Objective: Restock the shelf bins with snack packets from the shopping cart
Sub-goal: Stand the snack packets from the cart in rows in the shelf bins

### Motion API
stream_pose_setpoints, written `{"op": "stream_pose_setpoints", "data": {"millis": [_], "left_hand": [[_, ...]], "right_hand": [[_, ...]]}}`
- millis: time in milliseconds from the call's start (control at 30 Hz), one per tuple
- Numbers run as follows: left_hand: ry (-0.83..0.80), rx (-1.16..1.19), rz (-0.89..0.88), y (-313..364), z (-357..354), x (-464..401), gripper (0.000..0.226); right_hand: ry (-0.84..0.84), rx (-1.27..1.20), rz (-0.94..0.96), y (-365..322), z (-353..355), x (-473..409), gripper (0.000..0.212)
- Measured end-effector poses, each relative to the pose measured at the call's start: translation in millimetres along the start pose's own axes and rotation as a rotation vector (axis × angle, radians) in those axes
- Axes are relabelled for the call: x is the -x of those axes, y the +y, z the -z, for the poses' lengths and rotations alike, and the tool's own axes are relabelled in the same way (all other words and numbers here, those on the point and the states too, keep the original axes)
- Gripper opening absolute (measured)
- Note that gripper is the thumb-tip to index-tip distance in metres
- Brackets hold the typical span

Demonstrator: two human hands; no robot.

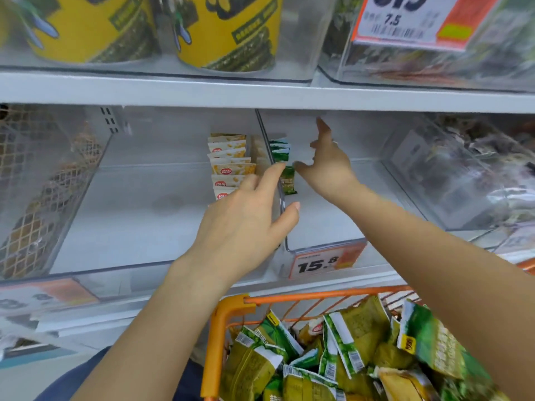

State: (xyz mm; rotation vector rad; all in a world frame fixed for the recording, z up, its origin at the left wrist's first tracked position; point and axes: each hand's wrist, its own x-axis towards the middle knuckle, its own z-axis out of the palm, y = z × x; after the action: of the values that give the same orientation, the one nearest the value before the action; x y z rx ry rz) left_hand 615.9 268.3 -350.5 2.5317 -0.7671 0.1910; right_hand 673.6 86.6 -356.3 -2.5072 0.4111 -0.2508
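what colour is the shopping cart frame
Orange, seen in the head view: the shopping cart frame and its wire sides are both orange.

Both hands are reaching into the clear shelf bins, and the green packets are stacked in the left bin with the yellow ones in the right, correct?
Not quite. The head view shows the green packets in the right bin and the yellow packets in the left bin. Both hands, left and right, do reach in.
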Motion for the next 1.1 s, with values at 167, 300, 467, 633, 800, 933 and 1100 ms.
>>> {"op": "stream_pose_setpoints", "data": {"millis": [167,300,467,633,800,933,1100], "left_hand": [[0.102,0.042,-0.107,8,4,15,0.067],[0.135,0.12,-0.301,32,1,47,0.051],[0.102,0.12,-0.573,54,-13,67,0.031],[-0.025,0.14,-0.505,50,-15,67,0.033],[-0.035,0.125,-0.524,50,-18,70,0.03],[-0.042,0.135,-0.507,52,-18,70,0.031],[-0.187,0.498,-0.289,58,-10,67,0.03]], "right_hand": [[0.011,0.155,0.125,-10,90,89,0.046],[-0.26,0.279,-0.05,12,135,155,0.022],[-0.36,0.611,-0.102,33,134,201,0.03],[-0.354,0.769,-0.207,45,120,223,0.049],[-0.451,0.435,-0.236,60,111,226,0.048],[-0.32,0.094,-0.074,61,116,222,0.042],[-0.139,-0.449,-0.016,42,115,214,0.034]]}}
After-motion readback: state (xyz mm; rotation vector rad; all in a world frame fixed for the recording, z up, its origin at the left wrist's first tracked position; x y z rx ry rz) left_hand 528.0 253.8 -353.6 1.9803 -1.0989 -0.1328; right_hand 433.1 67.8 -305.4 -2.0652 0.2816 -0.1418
